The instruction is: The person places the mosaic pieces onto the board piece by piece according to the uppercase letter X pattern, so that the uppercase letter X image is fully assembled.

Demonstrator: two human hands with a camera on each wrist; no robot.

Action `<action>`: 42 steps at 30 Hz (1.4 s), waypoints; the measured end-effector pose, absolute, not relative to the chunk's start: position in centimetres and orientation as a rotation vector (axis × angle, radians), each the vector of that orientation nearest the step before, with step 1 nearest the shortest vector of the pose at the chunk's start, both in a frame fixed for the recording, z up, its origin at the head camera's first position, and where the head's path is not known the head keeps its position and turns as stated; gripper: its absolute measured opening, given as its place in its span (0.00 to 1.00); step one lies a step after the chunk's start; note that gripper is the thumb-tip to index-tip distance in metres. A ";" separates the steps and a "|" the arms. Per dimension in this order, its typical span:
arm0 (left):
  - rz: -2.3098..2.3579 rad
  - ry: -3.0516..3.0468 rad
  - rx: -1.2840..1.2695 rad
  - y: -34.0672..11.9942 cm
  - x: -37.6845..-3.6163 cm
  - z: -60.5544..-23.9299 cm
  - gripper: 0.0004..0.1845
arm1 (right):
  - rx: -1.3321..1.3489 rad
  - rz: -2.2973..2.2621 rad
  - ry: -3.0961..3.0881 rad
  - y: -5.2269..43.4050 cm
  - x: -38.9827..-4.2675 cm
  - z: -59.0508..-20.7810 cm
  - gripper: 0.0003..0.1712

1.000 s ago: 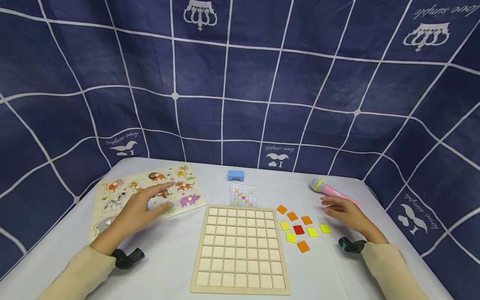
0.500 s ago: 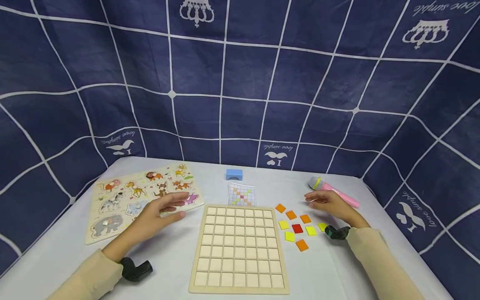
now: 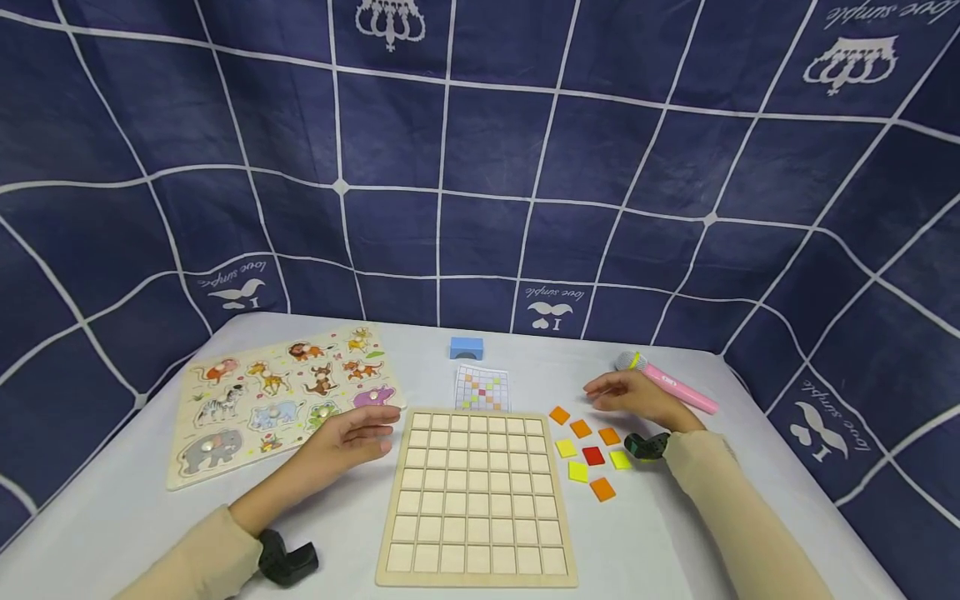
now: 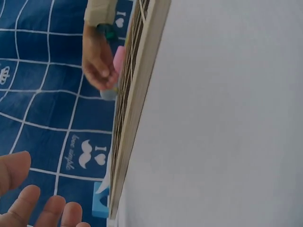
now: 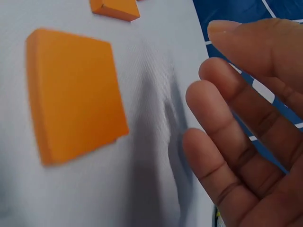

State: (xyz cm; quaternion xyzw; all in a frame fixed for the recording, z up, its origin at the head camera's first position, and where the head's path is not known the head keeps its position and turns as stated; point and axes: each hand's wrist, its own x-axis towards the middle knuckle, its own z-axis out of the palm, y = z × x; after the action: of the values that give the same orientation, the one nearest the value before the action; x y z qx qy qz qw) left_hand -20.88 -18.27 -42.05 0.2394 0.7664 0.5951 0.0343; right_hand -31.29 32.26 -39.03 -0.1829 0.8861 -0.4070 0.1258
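A square wooden grid board [image 3: 480,581] lies flat in the middle of the table, its cells bare. My left hand [image 3: 341,450] hovers beside the board's upper left edge, fingers relaxed and holding nothing. Right of the board lie loose square tiles: several orange ones such as an orange tile [image 3: 602,489], yellow ones such as a yellow tile [image 3: 577,472], and a red tile [image 3: 593,456]. Above the upper tiles is my right hand [image 3: 637,398], fingers loosely bent and nothing in them. In the right wrist view an orange tile [image 5: 80,94] sits close by the fingertips.
A printed pattern card [image 3: 482,389] lies behind the board, with a blue arch block [image 3: 467,348] beyond it. An animal peg puzzle [image 3: 281,392] occupies the left side. A pink toy microphone [image 3: 678,389] lies behind my right hand. A dark blue curtain [image 3: 480,167] closes off the back.
My left hand has moved right and nearer, from over the animal puzzle to beside the board. My right hand has moved left toward the upper orange tiles. The tiles stay where they were.
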 end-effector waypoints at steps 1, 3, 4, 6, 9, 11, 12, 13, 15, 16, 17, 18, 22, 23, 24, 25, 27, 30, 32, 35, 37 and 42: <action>1.832 2.344 0.728 -18.1 -20.9 -42.2 0.26 | -0.540 -1.187 2.570 32.1 -31.5 -39.0 0.19; 1.830 2.329 0.709 -17.8 -20.8 -42.3 0.27 | -0.564 -1.181 2.549 31.7 -31.9 -39.2 0.19; 1.829 2.321 0.694 -17.7 -20.8 -42.4 0.28 | -0.579 -1.180 2.534 31.6 -32.1 -39.2 0.18; 1.821 2.313 0.669 -17.5 -20.8 -42.6 0.29 | -0.599 -1.180 2.496 31.4 -32.5 -39.4 0.18; 1.790 2.317 0.657 -17.4 -20.9 -43.0 0.31 | -0.609 -1.172 2.446 31.1 -33.1 -39.6 0.18; 1.745 2.345 0.686 -17.4 -20.9 -43.3 0.32 | -0.614 -1.172 2.413 30.9 -33.4 -39.8 0.19; 1.718 2.366 0.703 -17.5 -20.9 -43.4 0.33 | -0.615 -1.167 2.403 30.8 -33.5 -39.8 0.19; 1.682 2.396 0.729 -17.5 -20.9 -43.5 0.33 | -0.618 -1.164 2.392 30.7 -33.7 -39.8 0.19; 1.620 2.450 0.773 -17.6 -20.9 -43.7 0.35 | -0.639 -1.162 2.365 30.5 -33.8 -39.8 0.20; 1.586 2.487 0.809 -17.7 -20.9 -43.9 0.36 | -0.646 -1.158 2.356 30.4 -34.0 -39.9 0.20; 1.562 2.507 0.818 -17.8 -20.8 -43.9 0.36 | -0.655 -1.150 2.352 30.2 -34.0 -39.9 0.20; 1.538 2.525 0.826 -17.8 -20.8 -44.0 0.37 | -0.666 -1.137 2.353 30.1 -34.1 -39.9 0.20; 1.454 2.563 0.826 -18.1 -20.6 -44.0 0.41 | -0.697 -1.087 2.359 29.5 -34.4 -39.7 0.21; 1.442 2.555 0.803 -18.1 -20.5 -43.9 0.43 | -0.701 -1.073 2.362 29.3 -34.4 -39.6 0.21; 1.424 2.557 0.804 -18.2 -20.5 -43.9 0.43 | -0.702 -1.060 2.362 29.2 -34.5 -39.5 0.21; 1.404 2.562 0.804 -18.2 -20.5 -43.8 0.44 | -0.700 -1.049 2.361 29.0 -34.5 -39.4 0.22; 1.365 2.578 0.815 -18.3 -20.4 -43.8 0.45 | -0.690 -1.020 2.364 28.7 -34.7 -39.4 0.21; 1.318 2.610 0.833 -18.3 -20.2 -43.6 0.47 | -0.684 -0.993 2.361 28.3 -34.8 -39.1 0.21; 1.296 2.627 0.851 -18.3 -20.2 -43.5 0.48 | -0.691 -0.984 2.354 28.1 -34.8 -39.0 0.21; 1.288 2.630 0.869 -18.3 -20.2 -43.5 0.49 | -0.723 -0.979 2.343 27.9 -34.9 -38.9 0.21; 1.282 2.624 0.877 -18.2 -20.3 -43.6 0.49 | -0.750 -0.987 2.334 27.9 -35.0 -39.1 0.20; 1.262 2.618 0.880 -18.3 -20.4 -43.7 0.50 | -0.823 -1.021 2.328 28.2 -35.2 -39.6 0.20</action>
State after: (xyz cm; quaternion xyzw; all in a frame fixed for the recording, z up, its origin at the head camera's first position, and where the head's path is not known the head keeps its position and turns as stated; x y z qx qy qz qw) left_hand -20.36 -18.31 -43.74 0.2893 0.8610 0.4151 0.0524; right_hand -35.21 28.19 -39.62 -0.2994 0.8475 -0.3715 0.2326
